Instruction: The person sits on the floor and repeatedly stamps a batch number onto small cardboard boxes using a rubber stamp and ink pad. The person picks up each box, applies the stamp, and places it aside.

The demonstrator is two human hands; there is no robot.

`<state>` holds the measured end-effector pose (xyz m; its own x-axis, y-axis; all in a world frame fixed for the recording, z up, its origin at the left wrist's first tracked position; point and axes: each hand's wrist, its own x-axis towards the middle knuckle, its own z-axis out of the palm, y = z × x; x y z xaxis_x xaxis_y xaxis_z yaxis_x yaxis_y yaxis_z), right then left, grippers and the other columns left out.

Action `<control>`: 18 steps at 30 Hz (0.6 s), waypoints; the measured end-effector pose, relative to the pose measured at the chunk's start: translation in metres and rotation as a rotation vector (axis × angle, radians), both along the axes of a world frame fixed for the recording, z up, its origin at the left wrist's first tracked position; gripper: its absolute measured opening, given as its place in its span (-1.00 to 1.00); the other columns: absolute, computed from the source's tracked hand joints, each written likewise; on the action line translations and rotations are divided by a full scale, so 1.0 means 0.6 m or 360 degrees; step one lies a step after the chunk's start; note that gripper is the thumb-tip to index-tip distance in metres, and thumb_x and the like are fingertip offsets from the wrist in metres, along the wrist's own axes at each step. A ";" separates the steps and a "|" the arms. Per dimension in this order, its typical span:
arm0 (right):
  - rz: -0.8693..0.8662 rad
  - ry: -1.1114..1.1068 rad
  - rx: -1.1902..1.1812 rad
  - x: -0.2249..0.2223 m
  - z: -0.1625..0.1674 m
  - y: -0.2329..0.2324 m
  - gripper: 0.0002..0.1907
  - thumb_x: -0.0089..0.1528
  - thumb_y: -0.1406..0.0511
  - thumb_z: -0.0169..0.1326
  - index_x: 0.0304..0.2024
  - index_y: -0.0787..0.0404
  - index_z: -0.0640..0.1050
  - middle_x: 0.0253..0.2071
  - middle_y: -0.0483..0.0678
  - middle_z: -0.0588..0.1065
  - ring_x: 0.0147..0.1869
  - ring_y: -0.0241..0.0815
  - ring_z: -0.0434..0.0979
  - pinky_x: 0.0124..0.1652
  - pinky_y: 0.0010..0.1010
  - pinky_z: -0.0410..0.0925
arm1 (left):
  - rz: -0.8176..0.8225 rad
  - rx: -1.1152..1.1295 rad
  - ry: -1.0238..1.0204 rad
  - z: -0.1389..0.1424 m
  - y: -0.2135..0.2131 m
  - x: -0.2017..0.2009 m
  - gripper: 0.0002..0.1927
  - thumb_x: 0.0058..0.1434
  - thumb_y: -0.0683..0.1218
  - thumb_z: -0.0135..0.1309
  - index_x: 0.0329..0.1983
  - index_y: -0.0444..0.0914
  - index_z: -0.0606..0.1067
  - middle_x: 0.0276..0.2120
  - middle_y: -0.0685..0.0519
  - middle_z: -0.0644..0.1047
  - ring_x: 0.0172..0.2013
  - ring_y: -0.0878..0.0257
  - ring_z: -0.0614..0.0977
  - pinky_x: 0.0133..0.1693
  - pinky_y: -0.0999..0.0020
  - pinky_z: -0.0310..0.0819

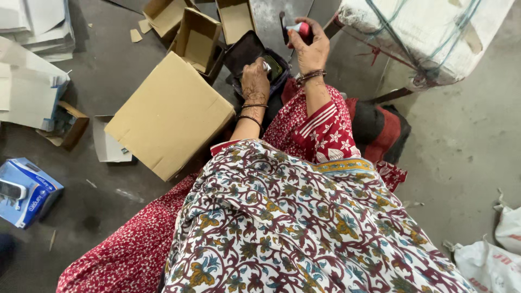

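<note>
Head view: a person sits on the grey floor [461, 141], looking down past a patterned shawl at both hands working over a dark open case [247, 54] that lies just ahead of the knees.

Judging from this, the work in hand is fitting or pasting a small part inside the case. Doing it well probably means keeping the case pinned flat with one hand, bringing the tool down squarely, and keeping the sleeve and bangles off the worked spot.

The left hand [255, 81] is curled down onto the case, fingers bent and close together, pinching or pressing a small pale piece [266, 66] at its inner edge; whether it truly grips that piece I cannot tell.

The right hand [310, 46] is raised just beyond the case, closed around a small red-and-white tube-like object [298, 28], fingers wrapped tight.

Beside the case, to the left, lies a large flat cardboard box [168, 116], with smaller open cartons [198, 38] behind it. A blue printed package [27, 190] sits well apart at the left edge.
</note>
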<state>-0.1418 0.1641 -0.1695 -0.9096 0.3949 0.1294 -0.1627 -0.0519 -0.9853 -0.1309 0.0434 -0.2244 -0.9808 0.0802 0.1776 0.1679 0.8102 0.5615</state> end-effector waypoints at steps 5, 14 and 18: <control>-0.0058 0.0052 -0.0360 0.026 0.004 0.002 -0.78 0.32 0.44 0.20 0.02 0.30 0.56 -0.28 -0.11 0.53 -0.31 -0.37 0.53 -0.32 -0.42 0.54 | 0.0073 0.0146 -0.0085 0.036 -0.003 0.007 -0.75 0.06 -0.17 0.29 -0.17 -0.18 0.59 -0.24 -0.09 0.63 -0.12 -0.06 0.61 -0.08 0.08 0.51; 0.0064 0.0370 -0.0439 0.084 -0.017 0.043 -0.86 0.47 0.29 0.07 0.03 0.21 0.48 -0.43 -0.18 0.33 -0.48 -0.36 0.29 -0.45 -0.42 0.33 | -0.0169 0.0638 0.0417 0.141 -0.098 0.090 -0.52 0.07 -0.11 0.38 0.09 -0.18 0.58 -0.17 0.02 0.66 -0.14 0.10 0.63 -0.04 0.27 0.54; 0.0403 0.0314 -0.0006 0.097 0.018 0.012 -0.82 0.52 0.22 0.00 0.08 0.16 0.44 -0.36 -0.18 0.38 -0.41 -0.37 0.34 -0.35 -0.50 0.32 | 0.0015 0.0633 0.0401 0.190 -0.234 0.135 -0.53 0.08 -0.09 0.43 0.09 -0.11 0.62 -0.27 0.11 0.69 -0.26 0.23 0.63 -0.14 0.34 0.56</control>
<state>-0.0837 0.1714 -0.1589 -0.9365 0.1603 0.3120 -0.3321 -0.1188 -0.9357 -0.0498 -0.0967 -0.1105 -0.9035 -0.0509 0.4255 0.3327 0.5424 0.7714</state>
